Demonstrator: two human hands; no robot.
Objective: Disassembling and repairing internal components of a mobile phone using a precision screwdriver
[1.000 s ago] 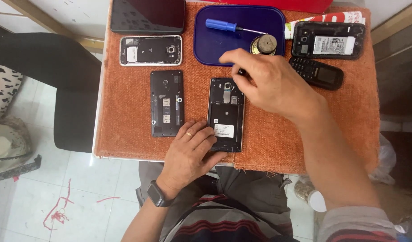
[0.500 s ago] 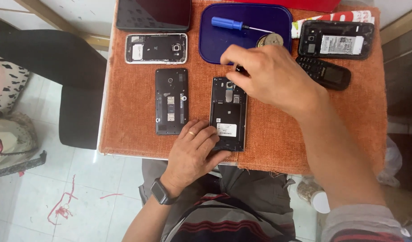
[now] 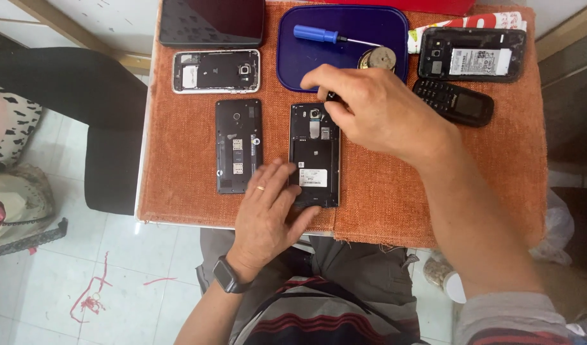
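Right hand shifts onto phone top

Right hand [image 3: 376, 112] moved slightly down-left from the blue tray [image 3: 306, 61] edge, fingertips now over the top end of the open phone [image 3: 314, 150]; left hand [image 3: 268, 214] slid a little onto its lower corner.

The single head camera is looking almost straight down, fairly close, at the orange-clothed table [image 3: 197, 191], probably tilting slightly forward.

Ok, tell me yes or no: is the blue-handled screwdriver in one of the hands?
No, the blue-handled screwdriver lies on the blue tray, apart from the right hand and the left hand.
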